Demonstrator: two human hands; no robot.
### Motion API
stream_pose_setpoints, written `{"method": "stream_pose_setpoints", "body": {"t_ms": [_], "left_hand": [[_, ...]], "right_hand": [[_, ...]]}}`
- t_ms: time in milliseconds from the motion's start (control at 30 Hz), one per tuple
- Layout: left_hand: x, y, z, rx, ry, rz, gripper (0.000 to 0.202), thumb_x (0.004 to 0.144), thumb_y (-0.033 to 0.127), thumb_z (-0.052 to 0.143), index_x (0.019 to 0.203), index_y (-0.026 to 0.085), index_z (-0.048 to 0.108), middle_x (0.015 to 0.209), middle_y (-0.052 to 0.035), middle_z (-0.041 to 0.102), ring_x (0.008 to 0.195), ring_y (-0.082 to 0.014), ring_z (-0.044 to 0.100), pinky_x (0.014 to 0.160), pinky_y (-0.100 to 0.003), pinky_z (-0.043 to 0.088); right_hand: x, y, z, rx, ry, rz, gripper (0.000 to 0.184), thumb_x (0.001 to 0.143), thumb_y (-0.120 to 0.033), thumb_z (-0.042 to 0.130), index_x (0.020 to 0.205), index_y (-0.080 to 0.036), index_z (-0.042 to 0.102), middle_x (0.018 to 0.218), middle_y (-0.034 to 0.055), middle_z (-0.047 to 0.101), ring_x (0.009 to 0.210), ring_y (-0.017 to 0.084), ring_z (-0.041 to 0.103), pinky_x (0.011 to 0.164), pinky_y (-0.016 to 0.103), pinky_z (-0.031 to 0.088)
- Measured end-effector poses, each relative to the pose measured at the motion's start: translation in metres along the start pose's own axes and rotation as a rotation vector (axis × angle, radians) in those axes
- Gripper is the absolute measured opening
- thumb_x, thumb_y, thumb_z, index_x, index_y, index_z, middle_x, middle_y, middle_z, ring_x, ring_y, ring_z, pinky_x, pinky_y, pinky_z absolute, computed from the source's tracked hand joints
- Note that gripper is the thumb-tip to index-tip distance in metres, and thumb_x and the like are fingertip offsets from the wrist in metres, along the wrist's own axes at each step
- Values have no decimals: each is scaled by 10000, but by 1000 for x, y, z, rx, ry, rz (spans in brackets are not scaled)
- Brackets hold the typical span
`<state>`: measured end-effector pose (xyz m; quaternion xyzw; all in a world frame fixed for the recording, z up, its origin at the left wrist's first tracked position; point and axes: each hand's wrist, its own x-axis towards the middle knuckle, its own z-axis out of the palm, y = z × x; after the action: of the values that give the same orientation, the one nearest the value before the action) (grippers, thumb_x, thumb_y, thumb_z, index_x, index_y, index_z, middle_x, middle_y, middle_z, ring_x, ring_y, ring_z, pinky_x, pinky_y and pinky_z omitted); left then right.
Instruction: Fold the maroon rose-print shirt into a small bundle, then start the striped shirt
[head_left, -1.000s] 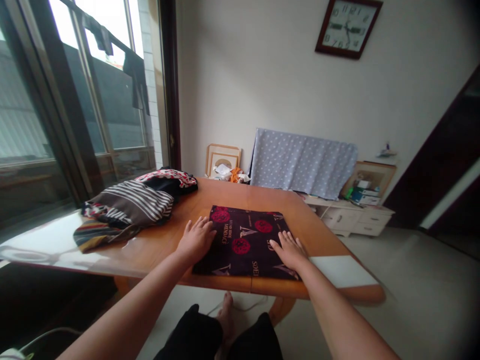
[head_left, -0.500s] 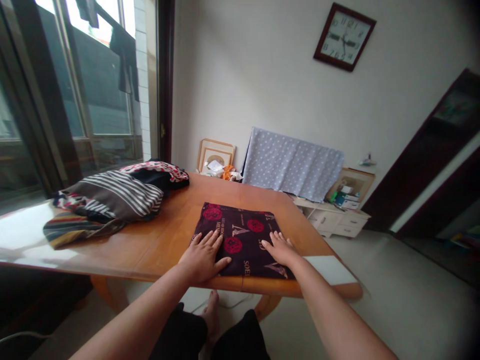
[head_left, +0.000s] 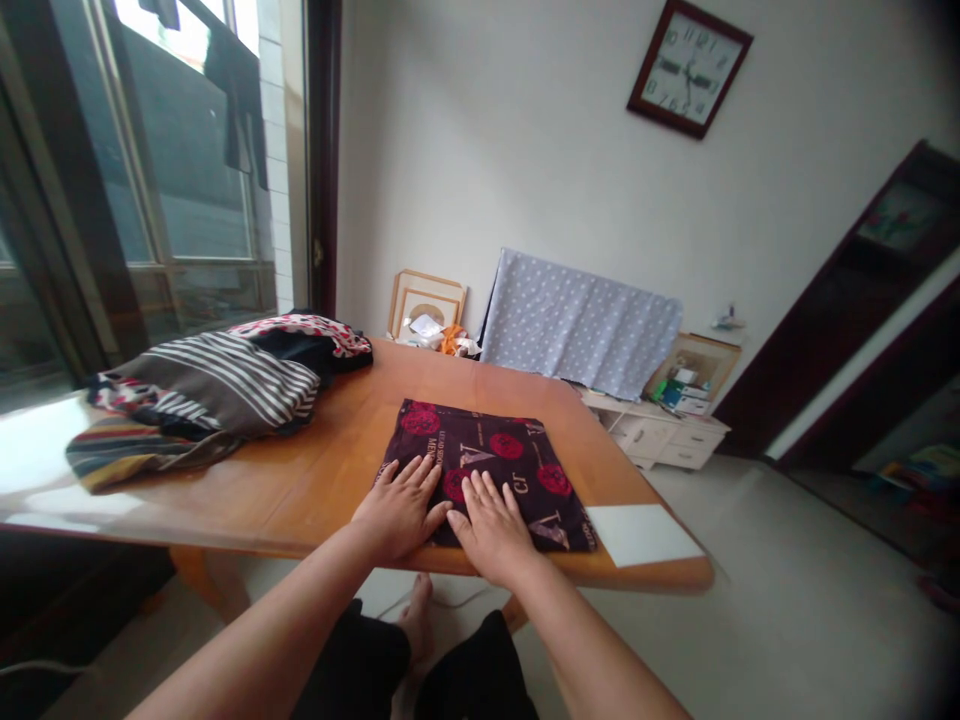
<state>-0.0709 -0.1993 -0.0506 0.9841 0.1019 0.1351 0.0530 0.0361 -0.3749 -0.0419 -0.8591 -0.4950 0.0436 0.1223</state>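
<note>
Left hand [head_left: 397, 510]: palm down, fingers spread, pressing flat on the near part of a folded cloth [head_left: 480, 435]. Right hand [head_left: 491, 530]: palm down, fingers slightly spread, pressing flat just beside the left hand, the two thumbs almost touching; neither hand pinches or grips. Folded cloth: dark, squared-off, printed with red roses and pale lettering, lying flat near the table's front edge. Wooden table [head_left: 450, 385]: orange-brown, glossy, bearing all items that follow up to the wall. White rectangular sheet [head_left: 641, 533]: lying at the front right corner of the table, just beside the cloth. Clothing heap, to the left of the hands, well apart from the cloth: a striped brown-and-white garment [head_left: 217, 385], a multicoloured striped cloth [head_left: 127, 450], and a black garment with a red-and-white patterned edge [head_left: 300, 335]. Below the table: the person's bare foot [head_left: 416, 620] and black shorts [head_left: 352, 665]. Beyond the table: picture frames [head_left: 427, 305], a grey polka-dot cloth [head_left: 577, 325] draped upright, and a low white cabinet [head_left: 660, 437]. Wall clock [head_left: 688, 68]: dark wooden frame, high on the wall. Window [head_left: 180, 150]: at left, with dark clothes [head_left: 236, 100] hanging beyond the glass.
</note>
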Motion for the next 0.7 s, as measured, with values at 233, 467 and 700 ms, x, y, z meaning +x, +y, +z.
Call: {"method": "stream_pose_setpoints", "body": {"t_ms": [233,467,700], "left_hand": [[2,-2,3,-20,16,16,914,892,804,293,1586,213,350,1670,-104,254,1545,-321,207,1234,-492,111],[6,-5,9,-20,14,7,961,864,839,297,1574,196,378,1654,-131,288,1540,-351,210,1223,-551,83],[8,-8,13,-5,-11,-1,963,863,836,300,1579,195,366,1663,-126,258,1542,-344,205,1223,-550,87]], "right_hand": [[-13,28,-14,-17,-4,137,821,1001,-675,194,1615,-130,214,1677,114,136,1565,274,61,1254,499,26],[-44,68,-15,-52,32,290,839,995,-691,171,1619,-132,190,1679,118,123,1566,262,62,1251,504,21],[-78,136,-24,-92,265,620,592,1037,-492,227,1480,-206,497,1594,111,404,1504,263,296,1221,503,144]]}}
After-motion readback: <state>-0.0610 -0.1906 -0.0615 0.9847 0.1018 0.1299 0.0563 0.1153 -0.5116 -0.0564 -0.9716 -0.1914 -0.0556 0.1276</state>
